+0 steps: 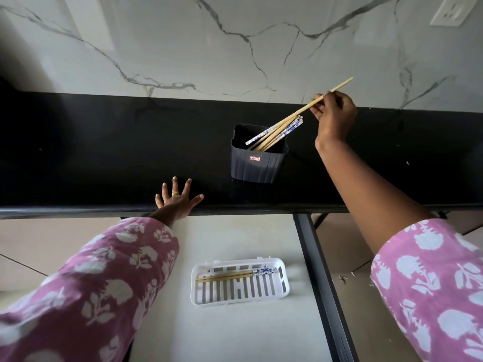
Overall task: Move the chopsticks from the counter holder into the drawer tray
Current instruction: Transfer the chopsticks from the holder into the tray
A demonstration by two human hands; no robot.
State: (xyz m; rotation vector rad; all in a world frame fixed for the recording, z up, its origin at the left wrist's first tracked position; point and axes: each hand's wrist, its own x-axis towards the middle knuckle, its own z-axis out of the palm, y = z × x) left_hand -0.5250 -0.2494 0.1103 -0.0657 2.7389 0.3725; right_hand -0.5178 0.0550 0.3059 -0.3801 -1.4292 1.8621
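Observation:
A dark grey ribbed holder (257, 165) stands on the black counter (104, 152) and holds several chopsticks (277, 131), some plain wood, some blue-and-white patterned, leaning to the right. My right hand (333, 117) pinches one plain wooden chopstick (337, 88) whose lower end still points into the holder. My left hand (177, 199) rests flat with spread fingers on the counter's front edge. Below, in the open drawer (235, 335), lies a white slotted tray (240, 296) with a few chopsticks (235, 275) laid along its far side.
A white marble wall with grey veins (235, 48) rises behind the counter, with a socket plate (450, 10) at the top right. The drawer's dark metal side rail (321, 283) runs down on the right of the tray. Tiled floor shows on both sides.

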